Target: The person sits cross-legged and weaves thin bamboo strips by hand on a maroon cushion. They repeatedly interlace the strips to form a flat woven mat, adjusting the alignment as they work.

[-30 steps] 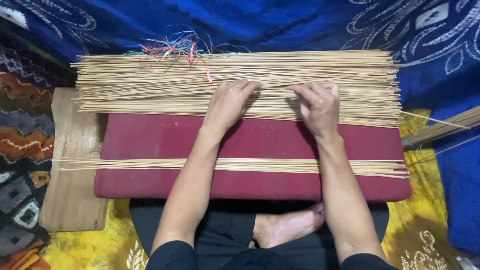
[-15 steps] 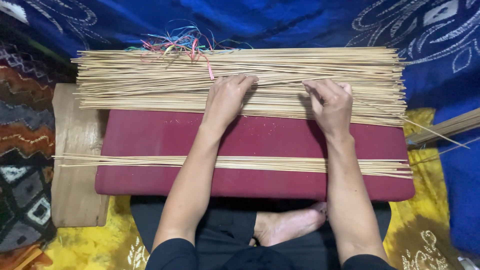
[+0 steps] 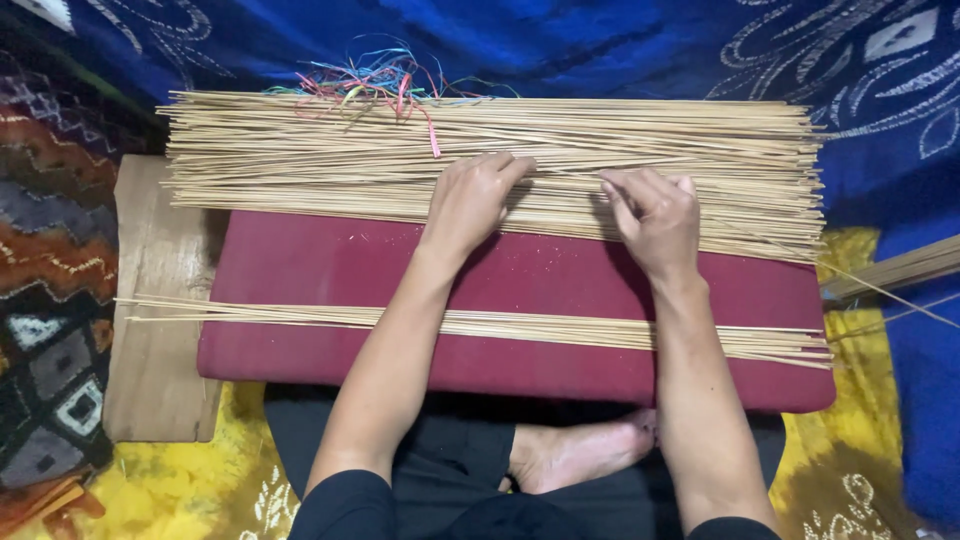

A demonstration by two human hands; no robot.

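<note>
A wide pile of thin pale bamboo sticks [image 3: 300, 160] lies crosswise along the far edge of a dark red cushion [image 3: 300, 270]. My left hand [image 3: 470, 200] rests on the pile near its middle, fingers bent onto the sticks. My right hand [image 3: 655, 215] sits on the pile to the right, fingertips pinching at a few sticks. A thinner row of the same sticks [image 3: 560, 328] lies across the cushion nearer to me, under both forearms. Coloured threads [image 3: 375, 82] are bunched on the far side of the pile.
The cushion sits on a wooden board [image 3: 150, 330] that sticks out at the left. Blue patterned cloth [image 3: 600, 50] covers the floor beyond, yellow cloth [image 3: 200, 480] lies near me. More sticks [image 3: 900, 268] jut in at the right edge. My bare foot [image 3: 580, 455] shows below the cushion.
Both hands have shifted slightly along the pile. The right hand's fingers have curled in to pinch sticks. The view has drifted a little.
</note>
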